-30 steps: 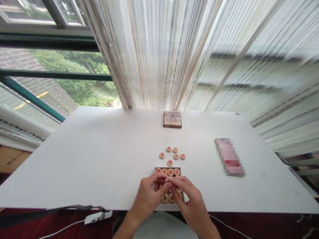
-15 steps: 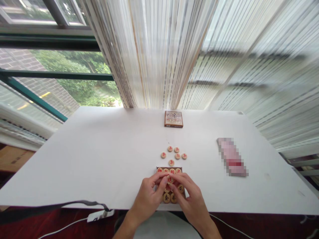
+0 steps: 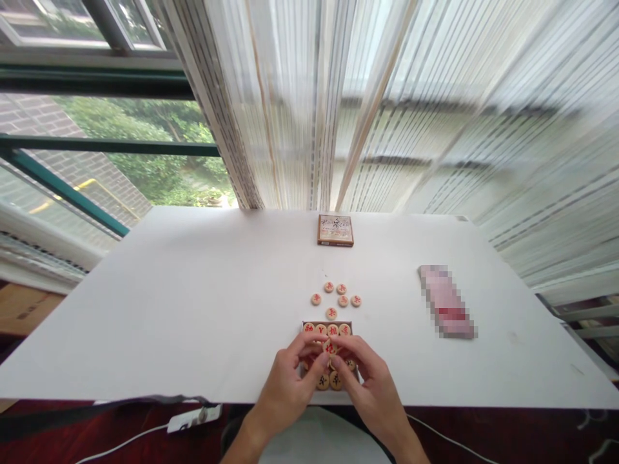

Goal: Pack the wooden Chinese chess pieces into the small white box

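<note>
A round wooden Chinese chess piece with a red character is held up between the fingertips of both hands, its face towards me. My left hand pinches it from the left, thumb below and fingers above. From the right, my right hand grips it the same way. Right beneath is an open box filled with pieces. Red-marked pieces line its far row, and black-marked pieces show in the near row. My fingers cover the middle of the box.
Several loose red-marked pieces lie just beyond the box on the white table. Further back is the printed box lid. A blurred pinkish object lies to the right. A power strip sits below the front edge.
The held piece has turned so its red character faces me more fully, and my fingers have shifted slightly around it. The loose pieces stay in the same arrangement.
</note>
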